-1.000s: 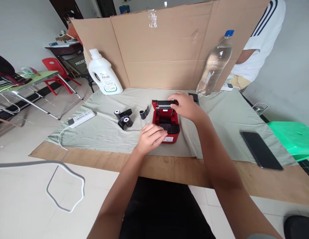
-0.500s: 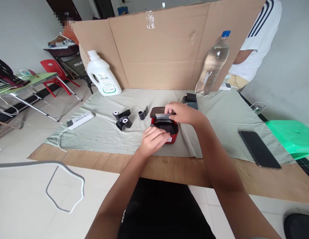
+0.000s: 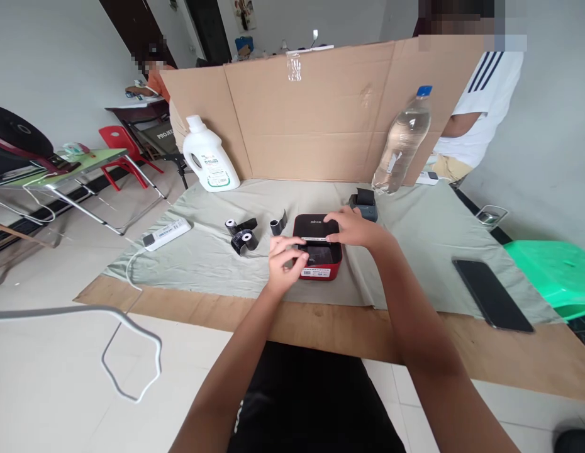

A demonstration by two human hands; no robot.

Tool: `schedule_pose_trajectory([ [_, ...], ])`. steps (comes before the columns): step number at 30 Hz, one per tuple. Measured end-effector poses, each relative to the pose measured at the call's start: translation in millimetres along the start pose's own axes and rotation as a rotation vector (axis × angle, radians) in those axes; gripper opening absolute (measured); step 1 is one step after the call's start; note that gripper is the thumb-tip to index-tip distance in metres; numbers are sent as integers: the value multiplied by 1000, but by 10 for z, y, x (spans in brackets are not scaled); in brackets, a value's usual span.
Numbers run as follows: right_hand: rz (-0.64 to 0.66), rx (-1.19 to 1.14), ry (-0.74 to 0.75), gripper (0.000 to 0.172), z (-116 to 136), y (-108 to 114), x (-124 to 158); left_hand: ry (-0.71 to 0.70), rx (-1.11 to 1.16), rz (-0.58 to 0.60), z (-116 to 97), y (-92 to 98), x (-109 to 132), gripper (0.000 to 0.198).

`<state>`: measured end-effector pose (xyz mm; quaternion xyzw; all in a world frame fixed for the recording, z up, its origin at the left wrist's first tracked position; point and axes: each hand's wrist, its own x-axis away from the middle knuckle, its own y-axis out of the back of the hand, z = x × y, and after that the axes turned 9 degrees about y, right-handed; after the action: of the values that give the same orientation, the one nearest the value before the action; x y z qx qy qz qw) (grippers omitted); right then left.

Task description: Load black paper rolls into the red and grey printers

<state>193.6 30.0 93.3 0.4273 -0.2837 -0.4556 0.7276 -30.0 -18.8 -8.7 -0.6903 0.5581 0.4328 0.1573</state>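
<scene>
A small red and black printer [image 3: 321, 264] sits on the grey-green cloth [image 3: 415, 251], its lid down. My right hand [image 3: 356, 229] lies on top of the lid, fingers bent over its front edge. At the printer's left front corner my left hand [image 3: 285, 264] curls its fingers against the casing. Three black paper rolls [image 3: 245, 236] lie just left of the printer. A small dark grey device [image 3: 365, 202] stands behind my right hand.
A white detergent jug [image 3: 210, 157] and a clear water bottle [image 3: 403, 145] stand before a cardboard screen [image 3: 321, 119]. A black phone [image 3: 493, 294] lies right, a white power strip [image 3: 167, 233] left. A person in a white shirt [image 3: 481, 107] stands behind the screen; another sits far left.
The printer's lid was up a second ago, and my right hand has pushed it down flat. My left hand stayed at the front corner. The camera tilted up a little.
</scene>
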Motion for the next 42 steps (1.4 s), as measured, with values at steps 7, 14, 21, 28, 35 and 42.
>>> schedule_pose_trajectory([
  [7,92,-666,-166,91,-345,-160,18,585,351,10,320,-199,65,31],
  [14,-369,-1352,-28,68,-291,-932,93,496,301,-19,394,-254,154,39],
  [21,-624,-1434,-48,61,-64,-1110,110,437,255,-61,348,-249,193,48],
  [28,-702,-1419,-83,59,-16,-1111,85,437,297,-28,363,-266,174,47],
  [35,-730,-1432,-129,60,-31,-1144,78,456,300,-13,348,-261,180,46],
  [42,-733,-1424,-145,60,-23,-1141,76,501,325,-4,286,-249,152,46],
])
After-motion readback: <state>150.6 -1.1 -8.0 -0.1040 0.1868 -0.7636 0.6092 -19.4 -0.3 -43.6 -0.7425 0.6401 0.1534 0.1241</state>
